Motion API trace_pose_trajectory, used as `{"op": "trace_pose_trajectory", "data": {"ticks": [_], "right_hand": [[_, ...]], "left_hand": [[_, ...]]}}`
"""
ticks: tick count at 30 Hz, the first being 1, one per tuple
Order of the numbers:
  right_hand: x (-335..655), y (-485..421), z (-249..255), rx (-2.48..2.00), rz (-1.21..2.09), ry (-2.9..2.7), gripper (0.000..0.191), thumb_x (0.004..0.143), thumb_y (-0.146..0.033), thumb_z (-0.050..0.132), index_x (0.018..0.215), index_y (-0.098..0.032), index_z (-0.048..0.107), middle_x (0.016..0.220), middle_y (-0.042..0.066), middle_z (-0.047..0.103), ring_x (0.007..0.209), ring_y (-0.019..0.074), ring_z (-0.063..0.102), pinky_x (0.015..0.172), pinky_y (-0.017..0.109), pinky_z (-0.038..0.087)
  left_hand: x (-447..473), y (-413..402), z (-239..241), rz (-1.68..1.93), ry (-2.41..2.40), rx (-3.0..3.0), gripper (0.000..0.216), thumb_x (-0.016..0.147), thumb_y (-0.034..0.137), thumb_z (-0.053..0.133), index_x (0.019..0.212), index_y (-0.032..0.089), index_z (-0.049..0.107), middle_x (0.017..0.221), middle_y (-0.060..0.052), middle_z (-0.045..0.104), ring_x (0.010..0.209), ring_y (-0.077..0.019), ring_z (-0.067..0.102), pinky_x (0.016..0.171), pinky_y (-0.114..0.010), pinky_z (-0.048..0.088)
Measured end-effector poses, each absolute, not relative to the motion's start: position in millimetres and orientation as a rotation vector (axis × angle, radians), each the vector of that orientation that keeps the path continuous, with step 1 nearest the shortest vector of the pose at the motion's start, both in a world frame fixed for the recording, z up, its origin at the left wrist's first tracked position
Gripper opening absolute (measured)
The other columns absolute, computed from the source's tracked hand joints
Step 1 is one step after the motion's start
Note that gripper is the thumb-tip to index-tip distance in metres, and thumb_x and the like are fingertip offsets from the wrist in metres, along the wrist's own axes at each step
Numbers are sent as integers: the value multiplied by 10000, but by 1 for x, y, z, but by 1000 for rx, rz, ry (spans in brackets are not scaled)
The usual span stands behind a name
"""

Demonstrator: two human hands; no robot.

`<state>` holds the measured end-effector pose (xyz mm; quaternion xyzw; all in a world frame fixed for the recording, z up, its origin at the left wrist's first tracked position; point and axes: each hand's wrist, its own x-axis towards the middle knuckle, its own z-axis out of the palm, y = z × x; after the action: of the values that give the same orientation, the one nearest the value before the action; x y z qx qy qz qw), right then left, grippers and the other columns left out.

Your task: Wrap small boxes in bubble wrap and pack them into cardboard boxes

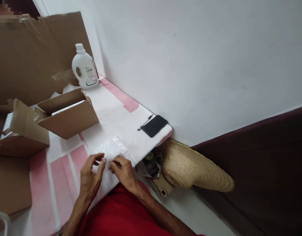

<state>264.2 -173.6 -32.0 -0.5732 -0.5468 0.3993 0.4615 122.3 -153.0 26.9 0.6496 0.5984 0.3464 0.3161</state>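
Observation:
A clear bubble wrap pouch (114,146) lies flat at the near edge of the table, in front of my body. My left hand (92,172) is over its left side, with the thumb and forefinger curved and a gap between their tips. Nothing shows between them. On the right, my right hand (123,170) has its fingers pinched together at the pouch's near edge. The exact spot they grip is partly hidden by the fingers.
Open cardboard boxes (72,121) holding white items stand at the left. A white jug (83,67) is at the back by a large cardboard sheet (37,55). A black phone (155,125) and a pen (144,122) lie near the right edge. Below hangs a straw hat (190,165).

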Motion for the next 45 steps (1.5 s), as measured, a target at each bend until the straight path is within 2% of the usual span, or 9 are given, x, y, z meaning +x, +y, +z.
{"op": "trace_pose_trajectory", "data": {"ticks": [7, 12, 15, 17, 22, 28, 32, 36, 45], "right_hand": [[271, -173, -29, -1426, 982, -1343, 186, 887, -145, 531, 834, -189, 704, 791, 9, 717, 711, 143, 675, 666, 231, 544], [286, -185, -1, -1569, 702, -1578, 228, 954, -182, 525, 796, -188, 690, 794, 45, 700, 744, 171, 669, 748, 276, 560], [289, -177, 4, -1483, 468, -1817, 247, 1008, -231, 494, 1140, -151, 687, 1177, 129, 706, 1134, 240, 643, 1008, 370, 522], [290, -166, -6, -1392, 388, -2035, 407, 1016, -291, 521, 1377, -108, 565, 1444, 171, 572, 1402, 295, 460, 1169, 479, 390], [296, -144, -43, -1462, 379, -2233, 674, 1015, -436, 531, 1543, -58, 349, 1616, 197, 337, 1531, 313, 248, 1233, 552, 263], [306, -148, -46, -1421, 488, -2133, 591, 1047, -388, 478, 1552, -103, 360, 1600, 180, 379, 1533, 285, 254, 1233, 544, 276], [314, -144, -47, -1327, 607, -1924, 455, 1048, -325, 474, 1473, -165, 504, 1501, 146, 530, 1464, 257, 404, 1199, 509, 371], [324, -135, -49, -1295, 633, -1752, 407, 997, -274, 525, 1395, -214, 581, 1390, 126, 615, 1343, 251, 527, 1155, 492, 432], [336, -111, -14, -1291, 1366, -1370, 707, 741, -445, 824, 1370, -241, 575, 1302, 99, 640, 1122, 279, 644, 980, 407, 506]], "left_hand": [[109, -157, -33, 646, 1327, 2382, 465, 1008, 339, 422, 1463, 279, 497, 1479, -95, 561, 1400, -252, 487, 1138, -466, 433], [104, -164, -46, 515, 1267, 2589, 512, 1001, 308, 443, 1513, 303, 424, 1592, -89, 430, 1489, -271, 368, 1199, -504, 346], [102, -165, -47, 511, 1243, 2672, 473, 984, 299, 475, 1455, 269, 505, 1586, -111, 433, 1495, -284, 356, 1199, -516, 344], [102, -165, -46, 497, 1245, 2701, 436, 973, 301, 497, 1401, 247, 559, 1572, -121, 452, 1487, -288, 371, 1189, -510, 360], [105, -167, -44, 473, 1255, 2716, 429, 954, 353, 549, 1373, 268, 581, 1565, -120, 461, 1449, -319, 426, 1152, -535, 390], [103, -158, -26, 769, 1458, 2292, 344, 981, 383, 485, 1276, 262, 614, 1361, -107, 608, 1260, -243, 590, 1045, -415, 491], [108, -132, -11, 616, 1855, 1950, 420, 911, 473, 544, 1209, 179, 579, 1159, -132, 622, 1117, -297, 605, 946, -449, 491], [116, -112, -14, 564, 1776, 1857, 195, 791, 305, 650, 947, 208, 588, 894, -46, 632, 876, -242, 618, 809, -375, 477], [105, -118, 23, 871, 1239, 1601, 96, 830, 267, 613, 830, 228, 525, 822, 16, 581, 776, -143, 582, 741, -265, 492]]}}
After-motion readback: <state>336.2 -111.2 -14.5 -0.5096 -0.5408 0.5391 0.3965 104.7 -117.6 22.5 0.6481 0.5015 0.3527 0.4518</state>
